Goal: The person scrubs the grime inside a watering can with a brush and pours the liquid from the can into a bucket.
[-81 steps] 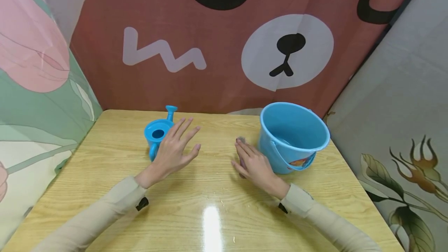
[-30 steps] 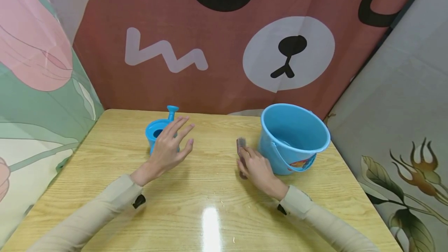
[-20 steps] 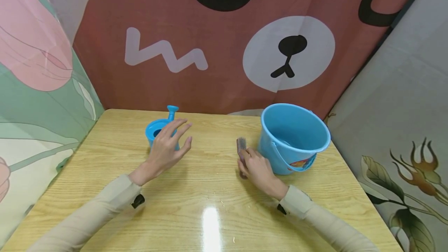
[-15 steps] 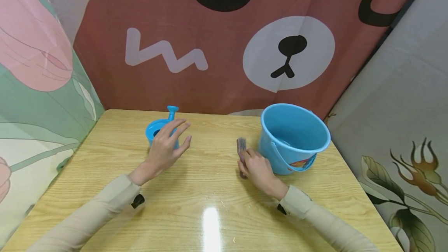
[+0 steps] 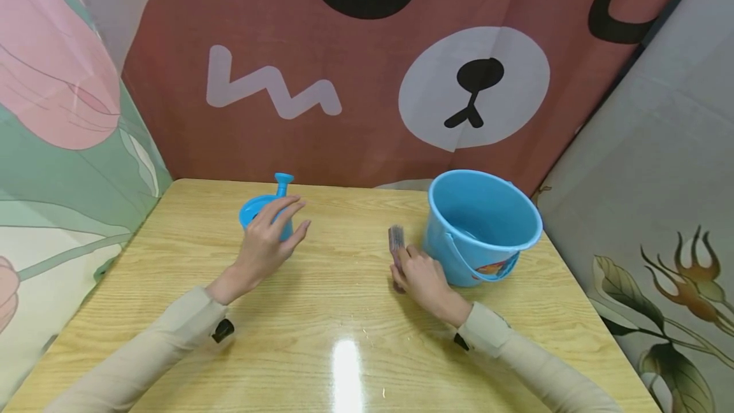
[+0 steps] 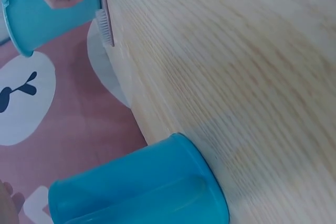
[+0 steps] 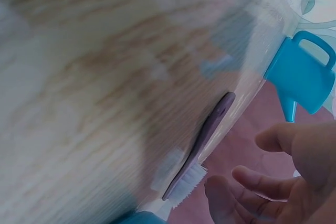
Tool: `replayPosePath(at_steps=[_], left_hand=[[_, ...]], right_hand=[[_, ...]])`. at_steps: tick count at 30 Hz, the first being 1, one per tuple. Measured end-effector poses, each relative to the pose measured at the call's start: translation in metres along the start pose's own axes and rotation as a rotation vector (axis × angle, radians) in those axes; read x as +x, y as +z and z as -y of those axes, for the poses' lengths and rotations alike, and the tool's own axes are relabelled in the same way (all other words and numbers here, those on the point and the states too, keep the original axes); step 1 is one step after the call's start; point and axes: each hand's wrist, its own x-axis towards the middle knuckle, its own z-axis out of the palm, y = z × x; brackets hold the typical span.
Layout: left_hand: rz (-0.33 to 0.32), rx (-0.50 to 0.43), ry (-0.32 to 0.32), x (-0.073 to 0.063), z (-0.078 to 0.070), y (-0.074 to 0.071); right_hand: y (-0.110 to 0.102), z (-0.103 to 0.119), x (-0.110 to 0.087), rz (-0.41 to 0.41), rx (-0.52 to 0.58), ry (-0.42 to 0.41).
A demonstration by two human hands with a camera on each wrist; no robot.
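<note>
Brush [image 7: 200, 141] under right hand [image 5: 425, 278], bucket [image 5: 484, 209] just beside — watering can [image 6: 137, 184] part-hidden by left hand [image 5: 260, 247], both grips released

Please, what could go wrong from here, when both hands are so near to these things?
The right hand is close to the bucket, so it might bump it. The brush lies low on the table, so picking it up could be awkward. The left hand is near the watering can and could perhaps tip it.
</note>
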Motion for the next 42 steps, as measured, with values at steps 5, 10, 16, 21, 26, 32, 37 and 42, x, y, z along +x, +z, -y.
replayPosePath(at_steps=[5,10,16,21,26,32,37,42], left_hand=[[-0.015,0.0,-0.004,-0.001,0.002,-0.002],[-0.03,0.01,-0.019,-0.001,0.003,-0.005],[-0.036,0.025,-0.031,-0.001,0.003,-0.008],[-0.054,0.026,-0.043,-0.002,0.004,-0.01],[-0.07,0.045,-0.072,-0.003,0.005,-0.012],[-0.077,0.063,-0.102,-0.007,0.004,-0.014],[-0.084,0.067,-0.146,-0.011,0.004,-0.016],[-0.088,0.073,-0.168,-0.011,0.006,-0.018]], right_hand=[[0.0,0.001,0.0,0.007,-0.007,0.001],[0.0,0.002,-0.001,0.029,-0.006,0.005],[0.002,0.001,0.0,0.037,-0.003,0.006],[0.003,0.001,0.0,0.063,-0.017,0.015],[0.002,0.002,-0.001,0.105,-0.018,0.037],[0.0,0.003,-0.005,0.163,-0.018,0.075],[-0.003,0.005,-0.006,0.19,-0.015,0.085],[-0.003,0.004,-0.006,0.193,-0.028,0.093]])
